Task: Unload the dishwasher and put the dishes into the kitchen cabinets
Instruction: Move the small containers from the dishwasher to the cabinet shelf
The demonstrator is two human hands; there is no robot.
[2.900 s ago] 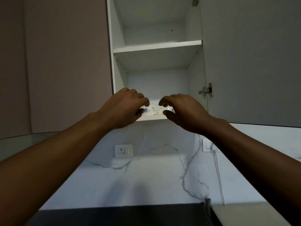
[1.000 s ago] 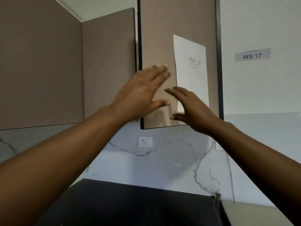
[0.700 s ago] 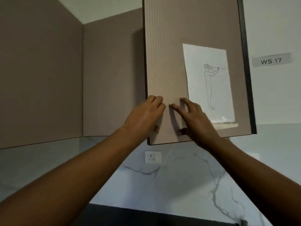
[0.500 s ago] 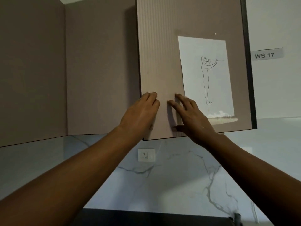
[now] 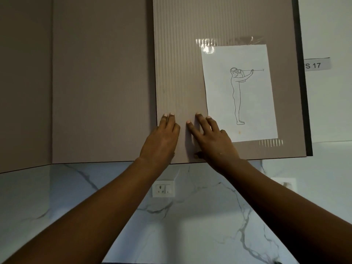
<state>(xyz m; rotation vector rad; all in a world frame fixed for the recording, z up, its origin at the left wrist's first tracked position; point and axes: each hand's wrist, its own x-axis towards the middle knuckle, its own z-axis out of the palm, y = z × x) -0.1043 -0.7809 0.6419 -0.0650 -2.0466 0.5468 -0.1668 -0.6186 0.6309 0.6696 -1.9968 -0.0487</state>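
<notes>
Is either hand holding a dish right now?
No, the left hand and the right hand both press flat with straight fingers on the cabinet door.

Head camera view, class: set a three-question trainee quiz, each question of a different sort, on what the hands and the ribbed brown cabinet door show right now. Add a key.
1. True or false: the left hand grips a plate.
2. Multiple choice: the white paper sheet with a line-drawn standing figure is
A. lying on the marble backsplash
B. taped to the ribbed brown cabinet door
C. held in the right hand
3. Fill in: the white wall socket sits ___ the door's lower edge.

Key
1. False: both hands lie flat on the door, fingers straight.
2. B
3. below
</notes>
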